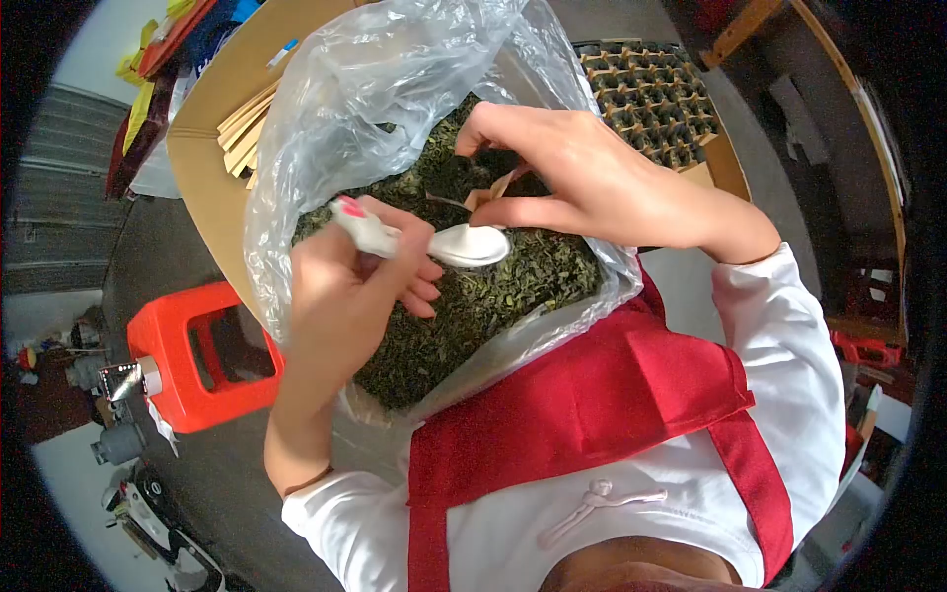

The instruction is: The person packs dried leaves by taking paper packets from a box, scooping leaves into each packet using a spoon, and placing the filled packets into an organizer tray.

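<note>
Dried green leaves (543,271) fill a clear plastic bag (345,89) that lines a cardboard box (202,187). My left hand (360,286) is closed on the handle of a white spoon (469,246), whose bowl is over the leaves and points right. My right hand (562,173) is above the leaves, its thumb and fingers around a small brown paper piece (493,189). The thumb is beside the spoon's bowl. What the paper holds, if anything, cannot be made out.
Flat wooden strips (244,138) lie at the box's left side, near a blue and white pen (282,52). A divided tray (656,99) with many dark cells stands at the upper right. A red jerrycan (178,360) stands at the left.
</note>
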